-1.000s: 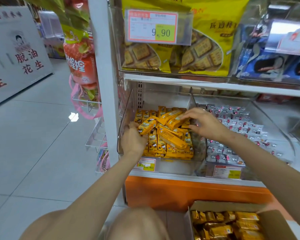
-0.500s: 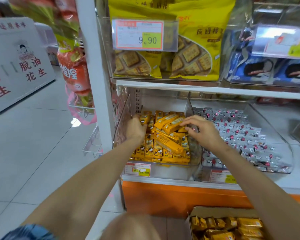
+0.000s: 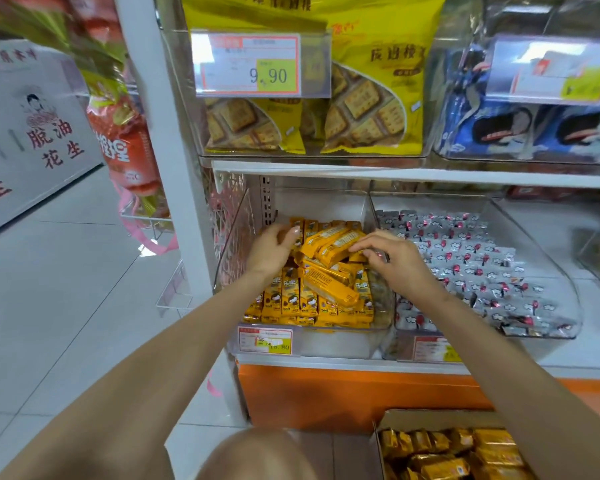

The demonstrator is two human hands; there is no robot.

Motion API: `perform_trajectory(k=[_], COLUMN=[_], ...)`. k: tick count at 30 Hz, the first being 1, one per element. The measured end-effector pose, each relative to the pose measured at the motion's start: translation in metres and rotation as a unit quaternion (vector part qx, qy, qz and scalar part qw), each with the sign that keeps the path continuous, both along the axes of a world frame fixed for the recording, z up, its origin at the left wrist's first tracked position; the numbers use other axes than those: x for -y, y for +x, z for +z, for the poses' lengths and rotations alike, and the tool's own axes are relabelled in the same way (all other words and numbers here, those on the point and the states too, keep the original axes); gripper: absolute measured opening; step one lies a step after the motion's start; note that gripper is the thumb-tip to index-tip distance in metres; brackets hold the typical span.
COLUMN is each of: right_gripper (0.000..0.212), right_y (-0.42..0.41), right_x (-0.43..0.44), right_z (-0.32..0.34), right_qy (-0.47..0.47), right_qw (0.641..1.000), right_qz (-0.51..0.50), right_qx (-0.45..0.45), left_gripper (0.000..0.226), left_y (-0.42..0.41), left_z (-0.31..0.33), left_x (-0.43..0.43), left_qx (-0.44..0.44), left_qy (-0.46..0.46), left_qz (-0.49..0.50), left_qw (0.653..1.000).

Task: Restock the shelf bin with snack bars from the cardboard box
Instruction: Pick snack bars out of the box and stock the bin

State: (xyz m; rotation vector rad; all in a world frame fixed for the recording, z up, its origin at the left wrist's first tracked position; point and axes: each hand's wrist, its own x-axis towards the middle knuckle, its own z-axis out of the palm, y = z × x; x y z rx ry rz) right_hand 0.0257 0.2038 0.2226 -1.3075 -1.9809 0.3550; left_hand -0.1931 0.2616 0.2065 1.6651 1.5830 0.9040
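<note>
- Mostly shelved already: orange-yellow foil-wrapped snack bars [image 3: 326,292] packed upright in rows inside clear plastic shelf bin [image 3: 347,341], dead ahead at 12 o'clock. A few loose ones lying slantwise on top, toward 1 o'clock of the heap.
- More of the same heaped loose in brown cardboard box [image 3: 430,418] on floor at 5 o'clock.
- At 10 o'clock of bin, left hand [image 3: 269,252]: thumb laid over a bar top, fingers curled round behind back-row bars, so gripping by the look.
- At 2 o'clock of bin, right hand [image 3: 397,263]: bent fingertips touching ends of the slanted top bars. Thumb hidden, so pinch or nudge, cannot tell.
- Handling, as a guess: light, small, fairly stiff lengthwise, probably brittle inside. No hard squeezing or bending.
- Slick crinkly wrap: apt to slide down the heap, loose top ones most of all.
- Best hold, as judged: across the long sides between thumb and fingers, several at once, not by the crimped end seals.
- Hidden: left fingertips behind bars, bin floor under stock, fill depth unknown.
- Cut off: box right and bottom edges out of frame, remaining count unknowable.
- Hard to read: print on bars and on white-red price label [image 3: 265,341] at 6 o'clock of bin.
- At 3 o'clock, just beside: neighbouring clear bin [image 3: 568,299] of silver-wrapped sweets [image 3: 465,268], not part of the job.
</note>
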Motion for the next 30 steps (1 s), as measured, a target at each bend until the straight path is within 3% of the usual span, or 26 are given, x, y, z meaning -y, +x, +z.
perform_trajectory(k=[5,9,13,15,18,24,26,30], right_gripper=[0.025,0.026,0.025,0.025,0.041,0.060,0.056,0.040], right_y=[0.000,0.000,0.000,0.002,0.001,-0.019,-0.021,-0.020], right_x=[0.002,0.003,0.001,-0.004,-0.017,-0.043,-0.046,-0.040], right_z=[0.000,0.001,0.002,0.007,0.025,0.041,0.033,0.032], right_qy=[0.003,-0.002,-0.026,-0.045,-0.049,-0.112,-0.111,-0.058], right_qw=[1.000,1.000,1.000,0.997,0.977,0.923,0.915,0.936], right_qz=[0.000,0.004,-0.009,-0.017,-0.009,0.035,0.038,0.025], right_qx=[0.000,0.001,0.005,0.061,0.206,0.367,0.385,0.345], left_gripper=[0.054,0.048,0.036,0.031,0.032,0.026,0.023,0.037], left_y=[0.017,0.019,-0.002,-0.015,-0.026,-0.020,-0.019,-0.018], left_z=[0.006,0.016,0.020,0.017,0.012,0.004,0.001,0.002], left_x=[0.004,0.009,0.020,0.027,0.043,0.056,0.056,0.060], left_qx=[-0.105,-0.118,-0.049,-0.017,-0.003,0.027,0.028,0.007], left_qy=[0.013,0.041,0.088,0.119,0.118,0.095,0.108,0.127], left_qz=[-0.058,-0.014,0.026,0.036,0.023,0.017,0.023,0.076], left_qw=[0.993,0.992,0.995,0.992,0.993,0.995,0.994,0.989])
